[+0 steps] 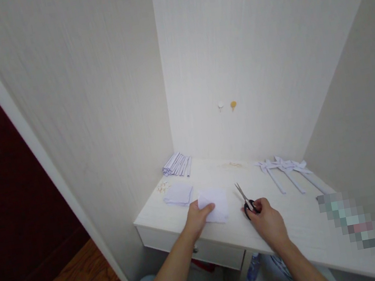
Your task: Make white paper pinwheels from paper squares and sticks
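A square white sheet of paper (217, 205) is pinched at its left side by my left hand (198, 217), thumb on top, just above the desk. My right hand (269, 223) has its fingers in the black handles of a pair of scissors (242, 193). The slim metal blades point up and away, slightly parted, to the right of the paper and not touching it. Left of my left hand lies a stack of white paper squares (178, 194). Several paper pinwheels on paper sticks (284, 165) rest at the back right of the desk.
Rolled paper sticks (177, 165) are piled in the back left corner, with small pale bits (163, 187) before them. A blurred-out patch (356, 222) covers something at right. Walls enclose the white desk (221, 168); two hooks (233, 104) hang on the back wall.
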{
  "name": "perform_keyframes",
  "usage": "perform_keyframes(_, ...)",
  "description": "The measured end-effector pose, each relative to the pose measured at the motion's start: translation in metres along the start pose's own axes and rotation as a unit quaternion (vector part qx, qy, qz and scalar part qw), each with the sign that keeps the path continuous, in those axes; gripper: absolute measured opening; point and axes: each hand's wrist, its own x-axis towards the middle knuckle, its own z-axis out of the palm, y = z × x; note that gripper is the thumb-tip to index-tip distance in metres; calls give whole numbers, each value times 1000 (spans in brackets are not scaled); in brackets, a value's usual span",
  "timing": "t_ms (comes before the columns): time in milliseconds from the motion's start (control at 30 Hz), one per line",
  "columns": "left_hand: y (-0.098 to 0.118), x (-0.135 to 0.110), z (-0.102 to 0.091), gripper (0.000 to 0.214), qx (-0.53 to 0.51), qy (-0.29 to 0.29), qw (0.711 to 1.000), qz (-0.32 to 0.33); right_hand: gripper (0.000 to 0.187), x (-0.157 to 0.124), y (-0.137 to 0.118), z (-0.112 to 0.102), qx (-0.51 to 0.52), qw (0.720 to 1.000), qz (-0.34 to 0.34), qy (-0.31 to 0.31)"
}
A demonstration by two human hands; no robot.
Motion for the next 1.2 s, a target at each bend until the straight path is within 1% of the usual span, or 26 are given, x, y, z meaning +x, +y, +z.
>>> perform_keyframes(300, -7, 5, -3, 42, 11, -2, 1000, 3, 22, 0, 4, 0, -5, 1000, -27, -10)
perform_keyframes(533, -5, 3, -3, 44, 11, 0, 1000, 1, 21, 2, 5, 0, 2, 999, -34, -1)
perform_keyframes(733, -4, 3, -3, 42, 14, 0, 1000, 4, 22, 1, 3, -3, -1, 999, -44, -8)
perform_keyframes(1033, -7, 3, -4, 42, 15, 5, 1000, 9, 23, 0, 5, -2, -15, 998, -51, -17)
perform_keyframes(1200, -4, 2, -4, 39, 16, 5, 1000, 14, 20, 2, 5, -2, -9, 998, -51, -18)
